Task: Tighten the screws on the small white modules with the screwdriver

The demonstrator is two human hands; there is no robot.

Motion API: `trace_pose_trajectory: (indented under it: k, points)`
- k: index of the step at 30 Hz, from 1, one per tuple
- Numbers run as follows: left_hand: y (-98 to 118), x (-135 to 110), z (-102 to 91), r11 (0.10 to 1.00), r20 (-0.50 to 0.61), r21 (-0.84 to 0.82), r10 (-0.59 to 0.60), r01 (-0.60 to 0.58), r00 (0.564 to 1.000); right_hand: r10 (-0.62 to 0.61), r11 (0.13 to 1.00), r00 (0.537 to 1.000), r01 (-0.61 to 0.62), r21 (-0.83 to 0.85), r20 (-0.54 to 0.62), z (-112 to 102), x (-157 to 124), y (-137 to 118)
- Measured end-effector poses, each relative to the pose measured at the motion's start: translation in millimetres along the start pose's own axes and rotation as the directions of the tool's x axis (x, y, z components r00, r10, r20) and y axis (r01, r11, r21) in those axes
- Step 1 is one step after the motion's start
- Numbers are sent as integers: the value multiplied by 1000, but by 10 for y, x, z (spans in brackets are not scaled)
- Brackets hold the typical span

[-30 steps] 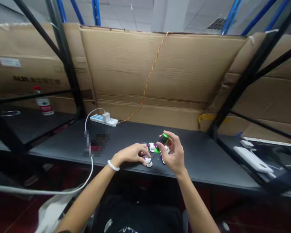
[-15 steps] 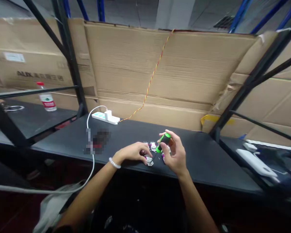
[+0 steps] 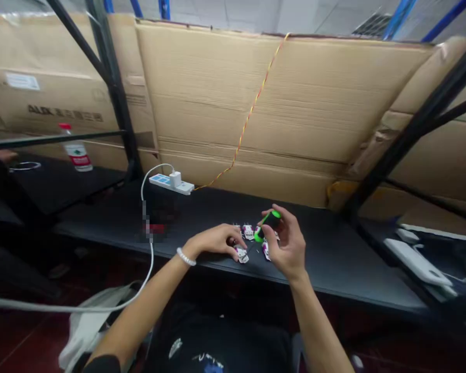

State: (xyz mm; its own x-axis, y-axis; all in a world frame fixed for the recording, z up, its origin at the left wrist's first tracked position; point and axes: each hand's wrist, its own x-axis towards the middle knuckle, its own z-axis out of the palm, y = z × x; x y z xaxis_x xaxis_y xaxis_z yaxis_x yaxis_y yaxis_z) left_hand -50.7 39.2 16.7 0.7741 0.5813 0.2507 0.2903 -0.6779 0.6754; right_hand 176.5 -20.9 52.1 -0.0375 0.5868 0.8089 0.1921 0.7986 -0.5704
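Observation:
My right hand (image 3: 287, 243) is closed around the green-and-black handle of a screwdriver (image 3: 269, 224). Its thin shaft slants down to the left toward a small white-and-purple plastic part (image 3: 242, 254) near the table's front edge. Thumb and fingers of my left hand (image 3: 219, 242) close on that same part from the left, pinning it to the black table. Behind it lies another such white part (image 3: 248, 231), and one more white-and-purple part (image 3: 266, 249) is partly covered by my right hand. The screwdriver's tip is too small to make out clearly.
A white power strip (image 3: 171, 183) with a plugged-in charger and white cable (image 3: 151, 259) lies at the back left. Cardboard (image 3: 233, 103) walls the back of the black table (image 3: 349, 259). A red-capped bottle (image 3: 77, 155) stands left, beyond a black post (image 3: 120, 103). A white device (image 3: 417, 261) lies right.
The whole view has shifted slightly. Both hands keep nearly the same pose, with the screwdriver still over the white part.

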Motion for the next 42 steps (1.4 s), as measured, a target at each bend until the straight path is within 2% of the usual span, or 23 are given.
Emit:
trace_pose_trajectory:
  k: [8, 16, 20, 25, 37, 42]
  points:
    - [-14, 5, -2, 1000, 2, 5, 7, -7, 1000, -72, 991, 997, 73, -112, 13, -19, -8, -10]
    - [-19, 4, 11, 1000, 0, 2, -7, 7, 1000, -148, 968, 989, 139, -207, -27, -42, 40, -10]
    - [-3, 4, 0, 1000, 7, -8, 4, -4, 1000, -88, 983, 995, 79, -167, -46, -40, 39, 29]
    - [0, 6, -5, 1000, -3, -3, 2, -2, 1000, 29, 1000, 999, -28, -3, 35, -43, 21, 97]
    - [-15, 16, -3, 1000, 11, -3, -3, 3, 1000, -32, 999, 990, 29, 27, 134, -63, 28, 58]
    - [-13, 12, 3, 1000, 10, -5, -6, 7, 1000, -57, 998, 995, 60, -34, 85, -42, 26, 88]
